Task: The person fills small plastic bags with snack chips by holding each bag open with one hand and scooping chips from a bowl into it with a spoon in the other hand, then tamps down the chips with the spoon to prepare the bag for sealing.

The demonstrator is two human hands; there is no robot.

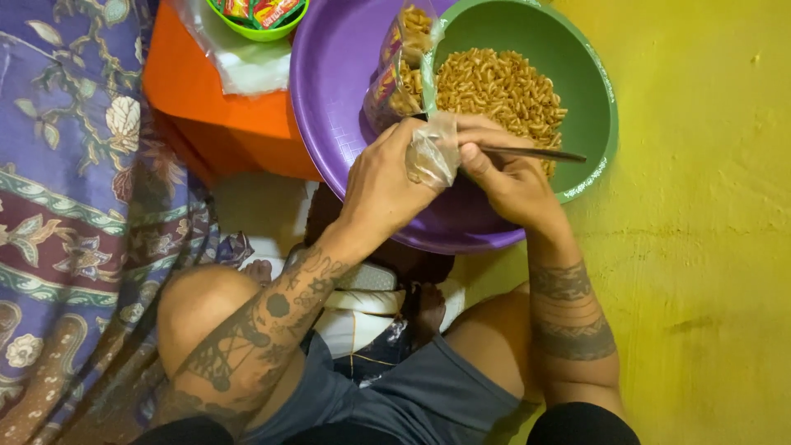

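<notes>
While the left hand (381,183) pinches a small clear bag (432,152) by its mouth, the right hand (504,180) is closed around a thin spoon handle (534,153), which lies over the green bowl (595,99). The bag sits between both hands, at the rim of the bowl of brown snacks (498,86). The bowl rests in a purple basin (334,74) on the yellow floor (700,247). A filled bag (400,70) leans in the basin.

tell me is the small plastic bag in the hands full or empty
Empty, it seems: the small plastic bag looks clear and crumpled between the hands.
</notes>
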